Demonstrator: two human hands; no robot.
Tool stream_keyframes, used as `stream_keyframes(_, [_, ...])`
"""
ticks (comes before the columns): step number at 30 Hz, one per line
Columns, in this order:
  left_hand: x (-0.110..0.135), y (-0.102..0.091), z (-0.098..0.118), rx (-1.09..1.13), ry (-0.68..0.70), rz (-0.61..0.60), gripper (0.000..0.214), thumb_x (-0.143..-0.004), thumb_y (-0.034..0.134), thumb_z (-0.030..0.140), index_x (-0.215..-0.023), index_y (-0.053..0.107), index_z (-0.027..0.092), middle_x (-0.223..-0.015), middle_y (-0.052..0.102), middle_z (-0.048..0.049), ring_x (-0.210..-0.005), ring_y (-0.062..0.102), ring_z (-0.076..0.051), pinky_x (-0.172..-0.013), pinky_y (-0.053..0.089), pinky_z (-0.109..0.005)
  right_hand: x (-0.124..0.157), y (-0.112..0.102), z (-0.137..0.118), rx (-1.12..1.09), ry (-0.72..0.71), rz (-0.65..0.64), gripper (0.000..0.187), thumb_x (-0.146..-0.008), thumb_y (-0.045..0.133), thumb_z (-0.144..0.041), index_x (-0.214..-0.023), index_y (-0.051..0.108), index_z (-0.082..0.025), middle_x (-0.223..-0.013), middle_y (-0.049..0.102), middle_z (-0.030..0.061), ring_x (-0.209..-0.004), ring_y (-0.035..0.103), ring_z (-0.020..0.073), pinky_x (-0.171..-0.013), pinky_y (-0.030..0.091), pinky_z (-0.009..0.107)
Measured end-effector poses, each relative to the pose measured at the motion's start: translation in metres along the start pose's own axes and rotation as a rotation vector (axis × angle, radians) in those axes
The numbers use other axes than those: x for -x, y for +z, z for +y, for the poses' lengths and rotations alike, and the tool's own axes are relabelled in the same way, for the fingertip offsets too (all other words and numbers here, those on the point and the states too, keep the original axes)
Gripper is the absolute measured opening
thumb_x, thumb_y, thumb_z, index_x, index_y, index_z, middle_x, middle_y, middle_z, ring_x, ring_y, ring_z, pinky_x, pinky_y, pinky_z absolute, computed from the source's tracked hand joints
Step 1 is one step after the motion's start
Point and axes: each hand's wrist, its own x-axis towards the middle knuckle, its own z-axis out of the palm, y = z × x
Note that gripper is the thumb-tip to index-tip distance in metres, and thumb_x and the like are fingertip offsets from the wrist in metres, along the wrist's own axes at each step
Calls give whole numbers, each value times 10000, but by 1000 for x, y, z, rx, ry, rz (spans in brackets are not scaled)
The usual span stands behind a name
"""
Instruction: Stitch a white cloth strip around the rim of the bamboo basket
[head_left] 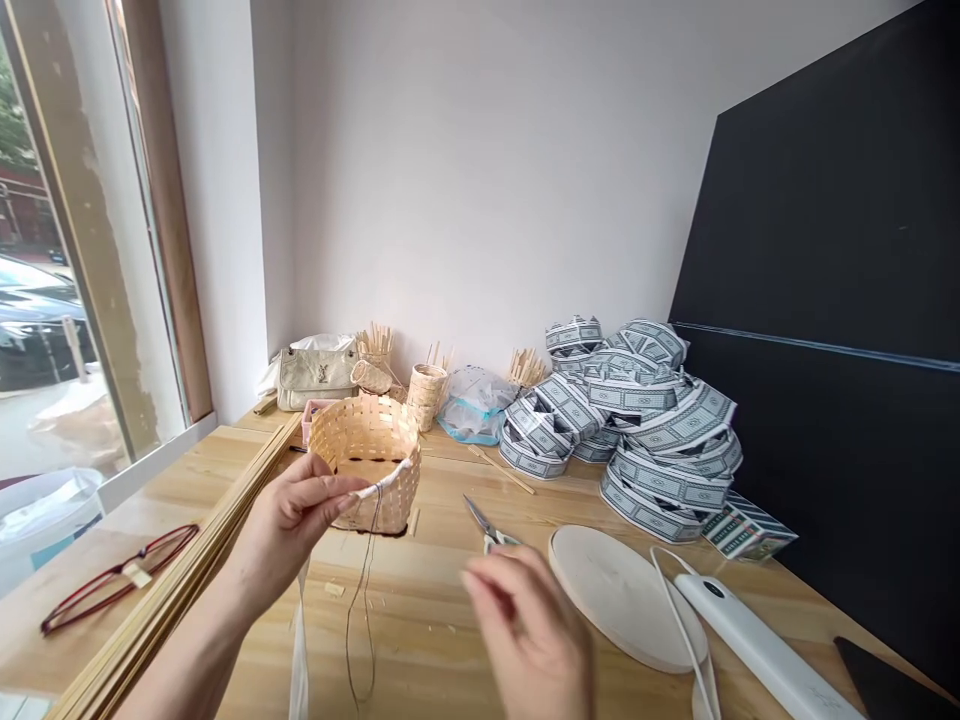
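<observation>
Left fingers [330, 487]: pinching a white strip [386, 484] against a woven basket [367, 430]
Right fingers [487, 580]: released, blurred, just beside scissors [481, 522]

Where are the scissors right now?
In the head view, the scissors lie on the wooden table, right of the bamboo basket in the left hand, just beyond the right hand and left of the round wooden board.
</observation>
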Motion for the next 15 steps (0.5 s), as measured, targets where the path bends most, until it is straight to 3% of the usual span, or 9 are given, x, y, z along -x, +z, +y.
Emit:
stream_keyframes(1, [1, 4, 2, 15, -2, -1, 168, -772, 618, 331, -856, 739, 252, -612, 488, -1, -568, 498, -114, -508, 426, -205, -10, 8, -12, 10, -187, -46, 140, -864, 485, -125, -864, 591, -217, -799, 570, 44, -729, 542, 159, -656, 447, 260])
stream_keyframes(3, [2, 10, 7, 51, -7, -2, 170, -764, 626, 332, -869, 738, 258, -628, 506, -6, -586, 514, -121, -530, 448, -212, -28, 24, -32, 66, -422, -91, 218, -889, 406, -74, -907, 603, -167, -757, 558, 51, -697, 523, 150, -632, 434, 255])
stream_keyframes(7, [6, 15, 11, 108, -14, -28, 176, -759, 632, 324, -893, 734, 272, -640, 528, -15, -604, 538, -131, -542, 466, -220, -53, 37, -42, 221, -682, -115, 258, -901, 390, -73, -824, 631, -123, -651, 531, 36, -629, 469, 148, -572, 392, 273])
stream_keyframes(10, [9, 18, 7, 108, -30, -41, 168, -762, 629, 339, -871, 739, 272, -629, 511, -14, -597, 533, -132, -532, 458, -224, -52, 41, -38, 232, -744, -65, 232, -860, 454, -57, -732, 626, -146, -646, 544, 27, -642, 482, 150, -575, 391, 279])
stream_keyframes(13, [12, 25, -2, 122, -30, -16, 157, -776, 617, 331, -853, 741, 274, -636, 506, -11, -600, 526, -127, -538, 446, -224, -30, 51, -41, 104, -766, -96, 238, -833, 463, -86, -657, 593, -182, -601, 529, 7, -572, 480, 137, -551, 403, 275])
stream_keyframes(15, [13, 28, -6, 135, -24, 1, 147, -780, 614, 303, -854, 739, 278, -634, 505, -6, -591, 516, -118, -529, 435, -215, -12, 57, -47, -4, -615, -131, 238, -818, 442, -98, -652, 579, -201, -539, 492, -10, -479, 446, 118, -498, 399, 252])
